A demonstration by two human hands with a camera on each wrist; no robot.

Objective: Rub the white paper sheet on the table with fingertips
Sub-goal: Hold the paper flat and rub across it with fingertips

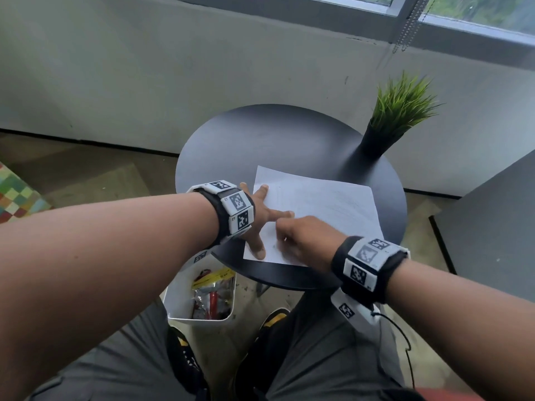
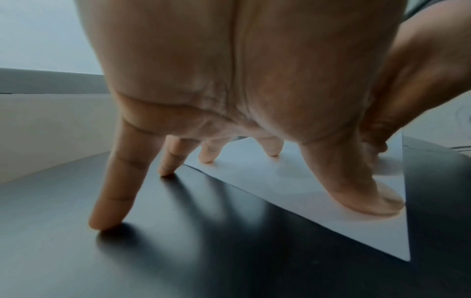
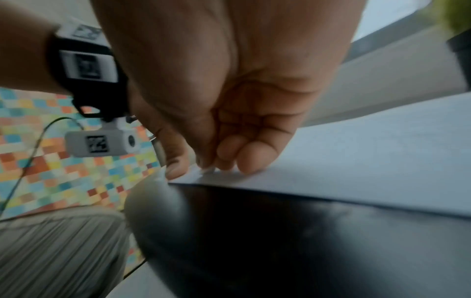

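A white paper sheet [image 1: 324,204] lies on the round black table [image 1: 275,140], toward its near side. My left hand [image 1: 260,218] is spread flat-fingered over the sheet's left edge. In the left wrist view the thumb [image 2: 369,201] and two fingertips [image 2: 272,151] press the paper [image 2: 293,187], while the outer two stand on the bare table [image 2: 178,252]. My right hand [image 1: 304,238] sits just right of it. Its fingers are curled, with bunched fingertips [image 3: 252,161] touching the paper [image 3: 369,145] near the front edge. It holds nothing that I can see.
A potted grass plant [image 1: 385,134] stands at the table's far right rim. On the floor under my left arm is a white bin [image 1: 199,296] of packets. A grey cabinet [image 1: 492,227] stands at the right. A checkered mat [image 1: 14,195] lies far left.
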